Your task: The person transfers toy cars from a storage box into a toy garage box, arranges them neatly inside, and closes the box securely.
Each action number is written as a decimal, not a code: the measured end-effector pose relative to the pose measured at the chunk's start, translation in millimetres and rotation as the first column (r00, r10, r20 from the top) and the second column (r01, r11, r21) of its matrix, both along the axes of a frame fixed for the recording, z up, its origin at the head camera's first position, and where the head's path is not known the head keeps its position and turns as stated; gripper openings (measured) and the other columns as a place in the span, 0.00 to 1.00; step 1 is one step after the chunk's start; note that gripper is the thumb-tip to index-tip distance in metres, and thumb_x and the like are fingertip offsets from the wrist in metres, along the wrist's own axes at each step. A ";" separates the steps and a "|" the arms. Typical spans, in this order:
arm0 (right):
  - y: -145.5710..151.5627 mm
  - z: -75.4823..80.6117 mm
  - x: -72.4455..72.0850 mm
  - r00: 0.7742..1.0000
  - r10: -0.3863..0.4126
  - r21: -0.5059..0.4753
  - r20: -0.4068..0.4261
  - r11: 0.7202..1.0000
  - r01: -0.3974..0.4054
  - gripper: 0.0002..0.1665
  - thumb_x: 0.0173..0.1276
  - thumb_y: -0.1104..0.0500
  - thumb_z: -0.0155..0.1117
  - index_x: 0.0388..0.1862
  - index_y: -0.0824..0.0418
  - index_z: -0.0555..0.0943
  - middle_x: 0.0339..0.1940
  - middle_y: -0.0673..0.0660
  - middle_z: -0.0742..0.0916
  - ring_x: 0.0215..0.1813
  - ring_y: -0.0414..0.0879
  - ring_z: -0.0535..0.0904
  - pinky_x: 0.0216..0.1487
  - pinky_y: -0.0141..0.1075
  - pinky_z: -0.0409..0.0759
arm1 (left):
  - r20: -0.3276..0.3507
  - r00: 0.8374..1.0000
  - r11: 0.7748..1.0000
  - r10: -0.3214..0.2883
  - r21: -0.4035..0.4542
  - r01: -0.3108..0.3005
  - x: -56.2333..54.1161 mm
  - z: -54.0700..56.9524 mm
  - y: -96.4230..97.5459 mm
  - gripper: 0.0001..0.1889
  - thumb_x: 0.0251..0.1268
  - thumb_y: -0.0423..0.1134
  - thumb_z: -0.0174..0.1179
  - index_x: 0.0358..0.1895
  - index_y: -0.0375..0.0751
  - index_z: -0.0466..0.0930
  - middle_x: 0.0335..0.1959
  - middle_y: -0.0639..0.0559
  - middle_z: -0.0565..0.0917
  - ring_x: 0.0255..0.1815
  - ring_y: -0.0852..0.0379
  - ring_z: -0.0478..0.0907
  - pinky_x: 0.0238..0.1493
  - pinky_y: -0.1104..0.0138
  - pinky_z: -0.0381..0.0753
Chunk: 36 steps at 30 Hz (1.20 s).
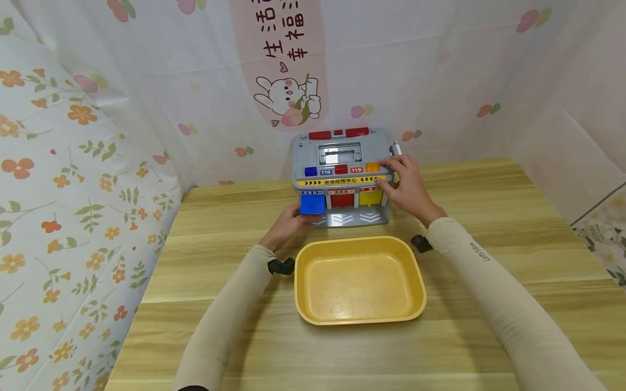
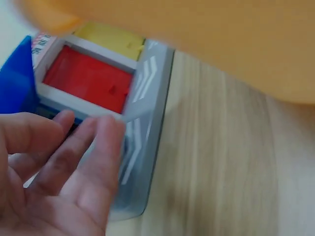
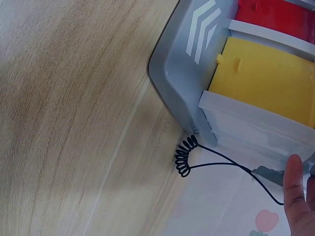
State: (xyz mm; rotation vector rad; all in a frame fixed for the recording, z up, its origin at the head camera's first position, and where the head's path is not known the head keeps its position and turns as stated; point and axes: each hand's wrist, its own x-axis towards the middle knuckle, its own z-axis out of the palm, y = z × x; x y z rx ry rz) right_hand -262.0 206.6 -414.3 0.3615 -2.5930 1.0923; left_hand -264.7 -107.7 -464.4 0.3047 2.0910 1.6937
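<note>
A grey toy emergency station [image 1: 303,155] stands at the back of the table, with a red door [image 1: 342,200] and a yellow door [image 1: 370,197] down in its front. Its blue door [image 1: 312,205] is swung up and outward. My left hand [image 1: 288,224] is at the blue door's bay. In the left wrist view, the fingers [image 2: 106,147] reach toward that opening; their tips are partly hidden, and no held thing shows. My right hand [image 1: 409,187] rests at the roof's right front corner, fingertips by the orange button [image 1: 373,166]. One finger [image 3: 294,184] extends along the station's side.
A yellow plastic basin [image 1: 359,288] sits in front of the station, between my forearms. A grey handset [image 1: 395,149] with a coiled black cord [image 3: 183,157] is at the station's right side. A patterned cloth [image 1: 195,81] hangs behind the wooden table [image 1: 205,244].
</note>
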 end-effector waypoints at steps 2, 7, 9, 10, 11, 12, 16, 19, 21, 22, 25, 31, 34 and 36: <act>-0.5 -0.1 -0.4 1.000 0.002 0.001 0.000 1.000 -0.002 0.23 0.71 0.58 0.64 0.62 0.65 0.77 0.60 0.65 0.73 0.59 0.57 0.66 0.43 0.33 0.76 | 0.007 1.000 1.000 -0.004 -0.003 0.004 0.8 2.6 -5.8 0.21 0.79 0.35 0.47 0.71 0.39 0.69 0.67 0.38 0.79 0.65 0.41 0.79 0.63 0.54 0.83; -0.9 -0.6 -0.4 1.000 -0.004 0.005 0.003 1.000 0.004 0.23 0.71 0.58 0.64 0.62 0.65 0.77 0.61 0.64 0.73 0.59 0.57 0.65 0.43 0.33 0.75 | -0.022 0.997 0.997 0.071 -0.027 -0.071 3.0 13.4 -22.6 0.17 0.81 0.38 0.45 0.63 0.36 0.75 0.60 0.37 0.82 0.59 0.40 0.83 0.54 0.59 0.88; -0.7 -0.8 -0.3 1.000 -0.006 0.006 0.002 1.000 0.006 0.23 0.71 0.59 0.64 0.62 0.65 0.77 0.61 0.64 0.73 0.59 0.57 0.65 0.43 0.33 0.76 | -0.047 0.993 0.993 0.112 -0.027 -0.113 3.2 18.8 -29.0 0.16 0.81 0.38 0.46 0.60 0.35 0.77 0.58 0.36 0.83 0.57 0.40 0.83 0.51 0.63 0.88; -0.6 -1.1 -0.3 1.000 -0.007 0.007 0.002 1.000 0.007 0.23 0.71 0.59 0.64 0.62 0.65 0.77 0.61 0.64 0.73 0.59 0.57 0.65 0.43 0.34 0.76 | -0.058 0.990 0.991 0.131 -0.017 -0.133 3.1 21.3 -31.9 0.15 0.81 0.37 0.47 0.59 0.35 0.77 0.57 0.36 0.83 0.56 0.41 0.84 0.49 0.65 0.88; -0.6 -1.1 -0.2 1.000 -0.006 0.007 0.000 1.000 0.006 0.23 0.71 0.59 0.64 0.62 0.65 0.77 0.61 0.64 0.73 0.59 0.57 0.65 0.43 0.35 0.77 | -0.072 0.986 0.989 0.148 -0.011 -0.149 3.2 24.4 -34.7 0.15 0.81 0.38 0.47 0.59 0.35 0.77 0.56 0.37 0.83 0.55 0.43 0.85 0.48 0.67 0.88; -0.8 -1.0 -0.2 1.000 -0.007 0.006 0.001 1.000 0.007 0.23 0.71 0.59 0.64 0.62 0.65 0.77 0.61 0.64 0.73 0.59 0.57 0.65 0.44 0.36 0.77 | -0.085 0.983 0.986 0.165 0.010 -0.165 3.1 27.0 -37.0 0.15 0.81 0.37 0.47 0.59 0.33 0.76 0.55 0.37 0.83 0.53 0.45 0.85 0.47 0.68 0.87; -2.0 -0.3 -0.5 1.000 -0.006 0.003 0.002 1.000 0.006 0.23 0.71 0.59 0.64 0.62 0.65 0.77 0.62 0.64 0.73 0.60 0.57 0.65 0.44 0.37 0.77 | -0.160 0.962 0.973 0.220 0.102 -0.206 2.7 35.8 -43.2 0.16 0.78 0.37 0.52 0.59 0.29 0.75 0.51 0.41 0.85 0.46 0.59 0.86 0.46 0.69 0.87; -2.4 -0.1 -0.4 1.000 -0.009 0.001 0.009 1.000 0.009 0.23 0.71 0.59 0.64 0.62 0.65 0.77 0.62 0.64 0.73 0.61 0.57 0.65 0.44 0.34 0.76 | -0.231 0.944 0.968 0.236 0.145 -0.207 2.7 40.9 -42.2 0.17 0.72 0.33 0.60 0.59 0.29 0.75 0.55 0.38 0.83 0.52 0.60 0.83 0.50 0.70 0.86; -2.4 -0.3 -0.3 1.000 -0.007 -0.002 0.011 1.000 0.007 0.23 0.71 0.59 0.63 0.63 0.65 0.76 0.63 0.64 0.72 0.61 0.57 0.65 0.44 0.32 0.75 | -0.281 0.930 0.969 0.239 0.136 -0.208 2.8 43.6 -39.1 0.22 0.66 0.32 0.65 0.62 0.33 0.74 0.61 0.37 0.80 0.61 0.55 0.79 0.58 0.65 0.84; -2.4 -0.3 -0.1 1.000 -0.007 -0.001 0.013 1.000 0.007 0.23 0.71 0.59 0.63 0.63 0.65 0.76 0.63 0.64 0.72 0.61 0.57 0.65 0.44 0.31 0.75 | -0.298 0.924 0.969 0.240 0.122 -0.213 2.3 44.3 -36.9 0.25 0.63 0.32 0.67 0.64 0.36 0.74 0.65 0.39 0.78 0.65 0.52 0.75 0.62 0.64 0.82; -1.9 -0.9 -0.3 1.000 -0.010 -0.001 0.015 1.000 0.010 0.23 0.71 0.58 0.63 0.63 0.65 0.76 0.63 0.64 0.72 0.62 0.57 0.64 0.44 0.30 0.75 | -0.330 0.916 0.973 0.230 0.065 -0.221 -1.1 45.2 -29.3 0.36 0.57 0.34 0.72 0.71 0.44 0.69 0.76 0.45 0.68 0.77 0.47 0.63 0.72 0.51 0.73; -1.1 -2.0 0.5 1.000 -0.018 0.003 0.015 1.000 0.018 0.23 0.71 0.58 0.63 0.63 0.65 0.76 0.63 0.64 0.73 0.62 0.57 0.65 0.43 0.27 0.74 | -0.366 0.925 0.987 0.104 -0.078 -0.142 -11.7 45.9 -17.3 0.49 0.49 0.38 0.78 0.77 0.54 0.62 0.84 0.55 0.49 0.84 0.48 0.48 0.76 0.45 0.66; -1.1 -2.2 0.4 1.000 -0.017 0.000 0.011 1.000 0.017 0.24 0.71 0.58 0.63 0.63 0.65 0.76 0.63 0.64 0.72 0.62 0.57 0.65 0.42 0.23 0.72 | -0.379 0.924 0.982 0.057 -0.146 -0.120 -15.6 46.2 -14.9 0.50 0.47 0.37 0.79 0.77 0.54 0.62 0.85 0.54 0.45 0.84 0.46 0.48 0.75 0.45 0.69; -1.3 -2.5 0.2 1.000 -0.014 -0.005 0.005 1.000 0.014 0.24 0.71 0.58 0.64 0.62 0.66 0.76 0.63 0.64 0.73 0.62 0.57 0.65 0.41 0.20 0.70 | -0.394 0.918 0.978 0.038 -0.175 -0.115 -18.1 45.5 -13.8 0.53 0.44 0.35 0.80 0.77 0.54 0.61 0.85 0.53 0.43 0.84 0.44 0.48 0.74 0.44 0.70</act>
